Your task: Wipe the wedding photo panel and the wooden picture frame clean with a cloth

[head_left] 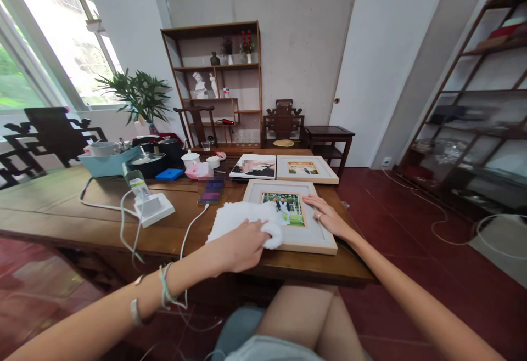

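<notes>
My left hand (246,244) is closed on a white towel (233,217), part of it bunched under the fingers. The towel lies over the left side of a picture frame (315,242) with a pale wood border and a light mat, covering part of the photo (298,215) inside. My right hand (329,217) rests on the frame's right side, fingers stretched out flat, a ring on one finger. The frame lies flat near the table's front edge.
Behind lie a second framed photo (329,171) and a stacked photo panel (257,173). A phone (211,191) with a white cable, a white power strip (155,210), a blue box (169,174), a dark pan (148,164) and a light-blue tub (105,164) occupy the wooden table (45,199).
</notes>
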Motion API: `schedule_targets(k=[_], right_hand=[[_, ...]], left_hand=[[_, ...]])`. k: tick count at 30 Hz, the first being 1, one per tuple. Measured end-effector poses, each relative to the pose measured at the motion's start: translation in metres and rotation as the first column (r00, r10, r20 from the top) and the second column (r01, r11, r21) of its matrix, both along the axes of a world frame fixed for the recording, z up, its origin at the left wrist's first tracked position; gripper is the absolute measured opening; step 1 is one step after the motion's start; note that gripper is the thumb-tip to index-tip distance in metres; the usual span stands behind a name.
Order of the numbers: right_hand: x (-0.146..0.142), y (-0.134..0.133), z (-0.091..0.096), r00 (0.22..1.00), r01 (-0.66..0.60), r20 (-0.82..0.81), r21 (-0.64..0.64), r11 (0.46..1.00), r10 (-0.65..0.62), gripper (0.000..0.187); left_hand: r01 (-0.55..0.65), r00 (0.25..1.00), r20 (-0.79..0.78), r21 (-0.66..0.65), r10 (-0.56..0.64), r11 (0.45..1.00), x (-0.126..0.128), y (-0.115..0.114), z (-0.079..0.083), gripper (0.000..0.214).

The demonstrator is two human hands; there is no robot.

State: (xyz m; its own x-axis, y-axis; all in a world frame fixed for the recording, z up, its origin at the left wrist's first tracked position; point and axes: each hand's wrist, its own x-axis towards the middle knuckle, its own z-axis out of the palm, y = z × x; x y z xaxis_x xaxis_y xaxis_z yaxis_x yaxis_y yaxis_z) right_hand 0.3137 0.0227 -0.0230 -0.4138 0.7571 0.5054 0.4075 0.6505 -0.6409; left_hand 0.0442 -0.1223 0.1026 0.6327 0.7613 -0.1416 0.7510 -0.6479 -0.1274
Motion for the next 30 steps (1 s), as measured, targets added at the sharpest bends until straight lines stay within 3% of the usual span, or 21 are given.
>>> schedule_targets(k=[3,7,12,15,19,26,30], right_hand=[[0.001,-0.001,0.001,1.0,-0.012,0.011,0.006,1.0,0.012,0.056],[0.003,-0.002,0.005,0.999,-0.027,0.04,0.008,1.0,0.027,0.059],[0.005,-0.002,0.006,0.998,-0.025,0.055,0.005,1.0,0.024,0.059],[0.004,-0.001,0.003,0.999,-0.008,0.047,0.001,1.0,0.008,0.058],[0.004,0.0,0.001,0.999,0.012,0.035,-0.006,1.0,-0.012,0.057],[0.003,-0.003,0.002,0.999,0.021,0.024,-0.009,1.0,-0.021,0.055],[0.002,-0.004,0.003,1.0,0.021,0.022,-0.008,1.0,-0.021,0.055]], left_hand=[[-0.008,1.0,0.026,0.045,0.007,0.999,-0.002,0.02,-0.015,0.031],[-0.065,0.996,0.064,0.121,0.058,0.991,-0.001,0.072,-0.032,0.033],[-0.149,0.985,0.113,0.219,0.127,0.964,0.004,0.133,-0.039,0.033],[-0.16,0.985,0.103,0.223,0.14,0.962,0.006,0.146,-0.042,0.033],[-0.129,0.991,0.047,0.168,0.123,0.977,0.013,0.121,-0.036,0.03],[-0.072,0.995,-0.063,0.022,0.073,0.997,0.024,0.024,-0.002,0.026],[-0.07,0.993,-0.097,-0.031,0.067,0.997,0.033,0.007,0.007,0.026]])
